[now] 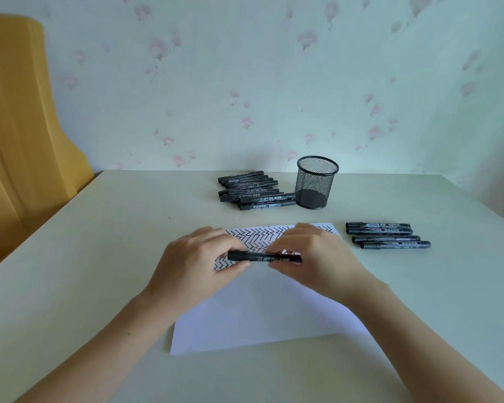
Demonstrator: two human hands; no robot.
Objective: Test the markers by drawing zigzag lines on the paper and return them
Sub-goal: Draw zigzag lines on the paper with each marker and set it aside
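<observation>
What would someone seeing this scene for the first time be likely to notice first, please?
Probably the two hands at centre, left hand and right hand, holding one black marker level between them over the paper, whose far end is covered in black zigzag lines. Behind stands an empty mesh pen cup beside a pile of markers, with four more markers lined up on the right.

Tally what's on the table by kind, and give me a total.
Markers in the right-hand row: 4
Marker held in both hands: 1
Marker pile beside the cup: overlapping, roughly 10, exact count unclear
Mesh pen cup: 1
Paper sheet: 1
Total: about 17
</observation>
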